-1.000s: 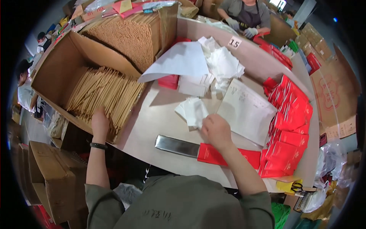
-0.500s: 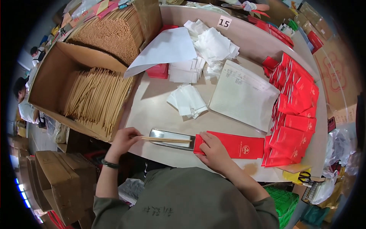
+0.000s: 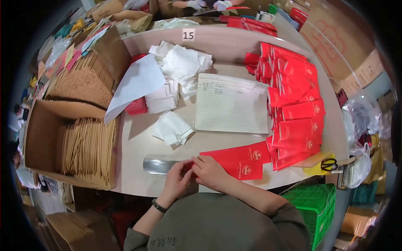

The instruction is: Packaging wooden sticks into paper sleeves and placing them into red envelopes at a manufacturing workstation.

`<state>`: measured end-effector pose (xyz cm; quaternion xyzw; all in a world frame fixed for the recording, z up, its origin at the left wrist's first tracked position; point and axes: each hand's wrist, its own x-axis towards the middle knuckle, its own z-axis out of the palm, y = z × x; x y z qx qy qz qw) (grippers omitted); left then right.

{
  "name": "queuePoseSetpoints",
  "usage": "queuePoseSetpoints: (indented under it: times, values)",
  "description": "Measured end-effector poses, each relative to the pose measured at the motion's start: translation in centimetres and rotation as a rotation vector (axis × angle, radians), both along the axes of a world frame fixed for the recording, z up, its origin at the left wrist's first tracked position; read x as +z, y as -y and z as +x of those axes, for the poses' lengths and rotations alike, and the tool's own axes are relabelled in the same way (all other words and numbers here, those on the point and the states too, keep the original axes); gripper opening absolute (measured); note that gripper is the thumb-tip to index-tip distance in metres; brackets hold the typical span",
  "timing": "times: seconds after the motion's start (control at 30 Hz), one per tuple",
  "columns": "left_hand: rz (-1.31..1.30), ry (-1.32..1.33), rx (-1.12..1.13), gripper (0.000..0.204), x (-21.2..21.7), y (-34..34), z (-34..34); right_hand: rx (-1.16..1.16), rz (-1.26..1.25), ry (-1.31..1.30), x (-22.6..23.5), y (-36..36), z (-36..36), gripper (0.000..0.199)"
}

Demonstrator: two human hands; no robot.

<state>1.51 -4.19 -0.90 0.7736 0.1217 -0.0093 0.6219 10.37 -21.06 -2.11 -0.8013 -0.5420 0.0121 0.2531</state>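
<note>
My hands meet close to the table's near edge. A red paper chopstick sleeve [image 3: 247, 171] with a round white emblem extends to the right from my right hand [image 3: 210, 172], whose fingers close on its left end. Against that same end, the fingers of my left hand [image 3: 179, 180] are pinched together, and some red shows between the hands. Any chopsticks there are hidden. Just left of my left hand lies a shallow metal trough [image 3: 157, 166], partly covered by it. Another red sleeve [image 3: 256, 151] lies behind the held one.
A cardboard box [image 3: 46, 142] of loose chopsticks [image 3: 88, 146] stands at left, more packed chopsticks [image 3: 79, 85] behind it. White packets [image 3: 172, 127], a lined notebook [image 3: 230, 106] and piled red sleeves [image 3: 299, 115] cover the table. Scissors [image 3: 329, 164] lie right; a co-worker's gloved hands [image 3: 209, 5] show beyond the partition.
My left hand has moved right, from the trough's left side to the sleeve's end. The chopsticks it held over the trough no longer show. The whole view has turned and shifted.
</note>
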Motion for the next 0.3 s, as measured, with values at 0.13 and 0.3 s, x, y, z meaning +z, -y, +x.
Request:
queuePoseSetpoints:
  times: [0.13, 0.3]
  values:
    - [1.147, 0.419, -0.087, 0.074, 3.7, -3.8, -2.0, 0.020, 0.063, 0.027, 1.6, 0.0, -0.6, 0.047]
    - [0.915, -0.130, -0.224, 0.055, 2.9, -7.7, -0.1, 0.258, -0.010, 0.035, 5.9, -1.5, 1.5, 0.033]
